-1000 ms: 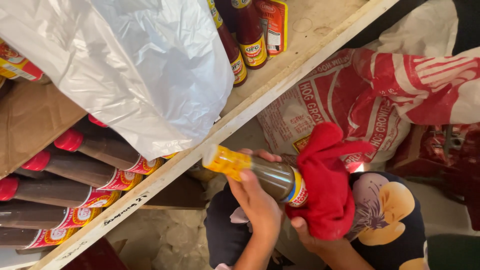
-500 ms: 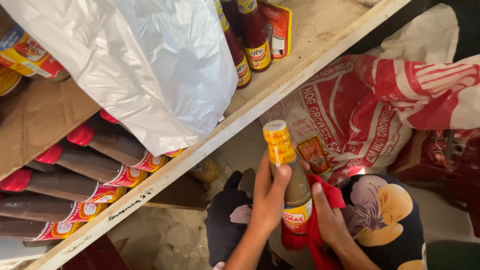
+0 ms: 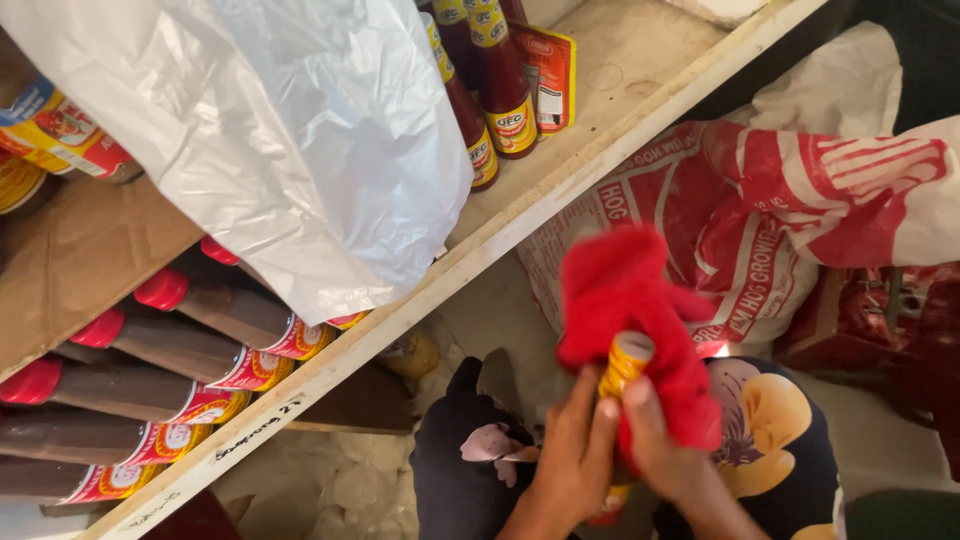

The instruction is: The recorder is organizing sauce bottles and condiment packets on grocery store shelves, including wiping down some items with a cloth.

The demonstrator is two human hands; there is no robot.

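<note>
Below the wooden shelf [image 3: 560,215], the left hand [image 3: 570,455] grips the upright bottle [image 3: 622,365] with fingers wrapped around it, while the right hand [image 3: 665,440] has raised the red cloth [image 3: 625,290], previously lower, over its yellow cap.

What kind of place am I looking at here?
Probably a small shop's stockroom: a rough wooden shelf stocked with rows of red-capped dark sauce bottles, with printed red-and-white feed sacks piled beside it.
</note>
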